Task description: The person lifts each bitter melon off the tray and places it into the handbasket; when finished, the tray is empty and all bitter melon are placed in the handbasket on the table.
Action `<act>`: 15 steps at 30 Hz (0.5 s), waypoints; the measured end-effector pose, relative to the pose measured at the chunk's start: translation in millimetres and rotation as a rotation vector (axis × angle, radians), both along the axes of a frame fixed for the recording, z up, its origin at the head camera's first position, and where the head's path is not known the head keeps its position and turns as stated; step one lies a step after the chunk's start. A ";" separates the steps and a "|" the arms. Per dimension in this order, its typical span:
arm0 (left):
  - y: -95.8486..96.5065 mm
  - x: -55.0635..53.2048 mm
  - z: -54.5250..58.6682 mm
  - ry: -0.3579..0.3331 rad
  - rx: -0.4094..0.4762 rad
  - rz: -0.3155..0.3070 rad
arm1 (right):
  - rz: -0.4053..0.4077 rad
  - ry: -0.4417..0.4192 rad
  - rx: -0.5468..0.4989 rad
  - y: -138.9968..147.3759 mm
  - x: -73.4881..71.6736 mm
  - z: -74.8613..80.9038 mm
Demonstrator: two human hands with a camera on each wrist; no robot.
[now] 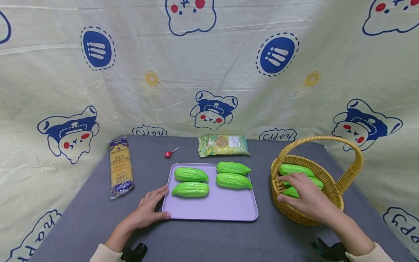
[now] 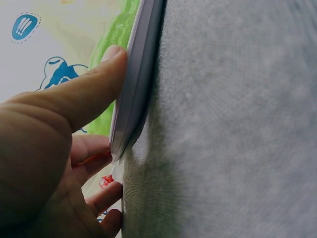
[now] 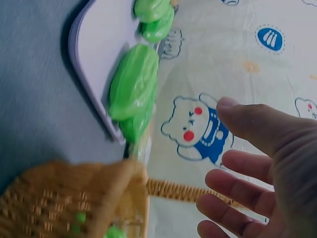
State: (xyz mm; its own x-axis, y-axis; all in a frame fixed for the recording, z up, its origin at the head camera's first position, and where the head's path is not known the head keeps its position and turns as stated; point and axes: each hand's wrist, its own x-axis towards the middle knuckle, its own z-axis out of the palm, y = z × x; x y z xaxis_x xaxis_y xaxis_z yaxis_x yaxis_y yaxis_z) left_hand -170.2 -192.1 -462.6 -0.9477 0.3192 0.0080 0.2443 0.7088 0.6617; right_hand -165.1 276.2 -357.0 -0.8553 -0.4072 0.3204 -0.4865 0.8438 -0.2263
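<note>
My left hand (image 1: 148,209) rests at the left side of the lilac tray (image 1: 216,213), its thumb touching the near left corner and its fingers along the edge. Two green bitter melons (image 1: 191,174) lie on the tray's left half; two more bitter melons (image 1: 234,181) lie on its right. Over the woven basket (image 1: 281,207), my right hand (image 1: 306,196) reaches down with spread, relaxed fingers. In the right wrist view nothing is between them. Several bitter melons (image 1: 296,169) lie inside the basket, partly hidden below that hand.
A yellow-and-blue pasta packet (image 1: 121,167) lies at the table's left. Behind the tray are a red lollipop (image 1: 168,154) and a green food packet (image 1: 223,145). The basket's tall handle (image 1: 355,160) arches above its right side. A printed curtain (image 1: 229,72) hangs behind the table.
</note>
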 end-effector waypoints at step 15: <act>0.7 0.4 2.5 -0.012 -0.006 0.003 | 0.093 0.065 -0.019 -42.8 -5.2 -20.6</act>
